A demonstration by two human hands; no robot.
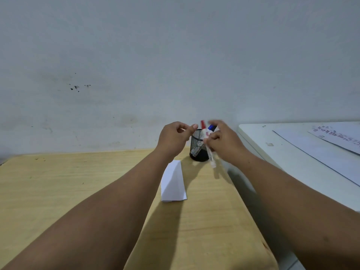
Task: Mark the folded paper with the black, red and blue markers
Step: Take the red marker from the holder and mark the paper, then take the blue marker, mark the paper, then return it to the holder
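Both of your bare arms reached forward over the light wooden table [78, 191], and your hands met just above the black mesh pen cup [198, 151] that stood near the table's far edge, close to the wall [175, 55]. Your left hand [174, 138] hung to the left of the cup's rim with its fingers curled inward and the thumb and forefinger tips brought close together; whether anything sat pinched between them could not be told. Your right hand [224, 142] was blurred, with its fingers closed around a marker with a white barrel [211, 156], which slanted downward beside the cup toward the tabletop; the colour of that marker could not be read through the blur. One red marker cap [203, 124] and one blue marker cap [211, 128] showed above the cup, just behind your right fingers. The folded paper [173, 184], white and creased, lay flat on the table nearer to you than the cup, between your two forearms and apart from both hands. To your right stood a white surface [292, 162] with printed sheets [331, 145] lying on it.
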